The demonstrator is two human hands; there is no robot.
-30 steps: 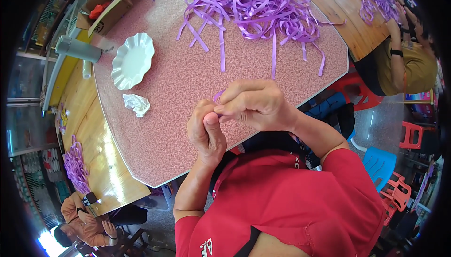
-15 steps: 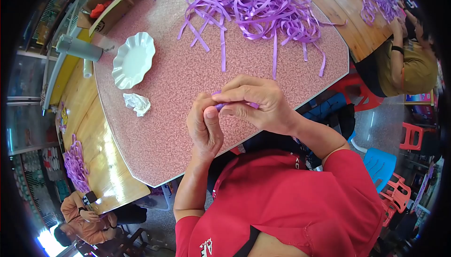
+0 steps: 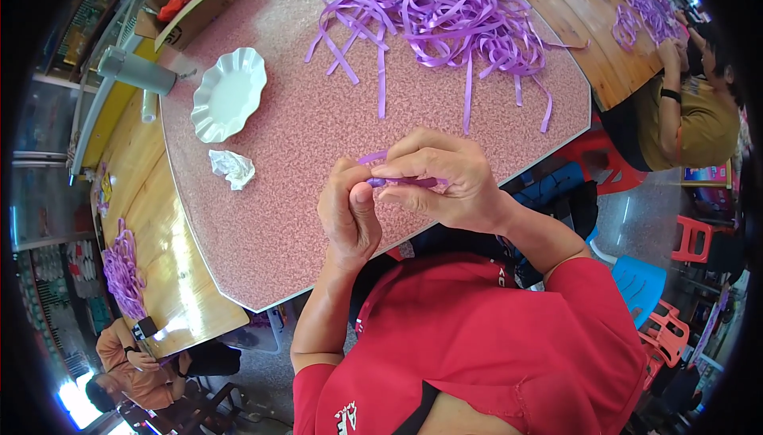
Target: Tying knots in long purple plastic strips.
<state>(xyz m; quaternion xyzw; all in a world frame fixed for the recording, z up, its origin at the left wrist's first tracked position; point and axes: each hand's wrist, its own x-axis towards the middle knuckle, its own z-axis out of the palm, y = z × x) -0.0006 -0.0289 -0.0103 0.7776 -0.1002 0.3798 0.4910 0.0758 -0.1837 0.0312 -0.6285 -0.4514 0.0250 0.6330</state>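
Observation:
Both of my hands meet over the near part of the pink speckled tabletop (image 3: pixel 270 220), working on one purple ribbon (image 3: pixel 373 157). My left hand (image 3: pixel 348 208) pinches it, with fingers curled and thumb raised. Just to the right, my right hand (image 3: pixel 445 177) grips the same ribbon between thumb and fingertips. A short loop shows above the fingers, and a small folded or knotted bit sits between the fingertips. Fingers hide the rest. Beyond my hands lies a big tangled heap of purple ribbons (image 3: pixel 445 14), several loose ends trailing toward me.
At left are a white scalloped dish (image 3: pixel 230 95), a crumpled tissue (image 3: pixel 233 169), a grey cylinder (image 3: pixel 137 69) and an open cardboard box (image 3: pixel 195 14). People sit at wooden tables on both sides, one at right (image 3: pixel 695 121), one at lower left (image 3: pixel 131 367), near more purple ribbons (image 3: pixel 123 272).
My right hand has shifted slightly right, so the gap between my fingertips is a little wider. More of the purple ribbon shows, including a loop above the fingers.

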